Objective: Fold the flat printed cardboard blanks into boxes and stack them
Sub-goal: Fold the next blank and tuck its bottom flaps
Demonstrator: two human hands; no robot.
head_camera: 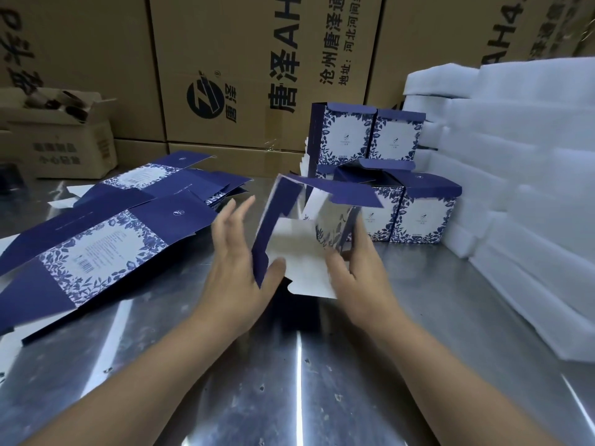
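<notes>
Metal table (289, 381) is carrying flat blanks (96, 252) at left and stacked boxes (418, 214) at back right. Half-folded box (296, 252) is sitting between both hands. Left hand (238, 262) is pressing its blue side panel, fingers straight. Right hand (360, 272), blurred, is gripping its right side.

Your bare forearms reach forward and converge. Your left hand (238, 255) is flat, fingers straight and pointing up, thumb pressed against the half-folded box (296, 246). Your right hand (351, 268), blurred, curls thumb and fingers round the box's right side.
</notes>
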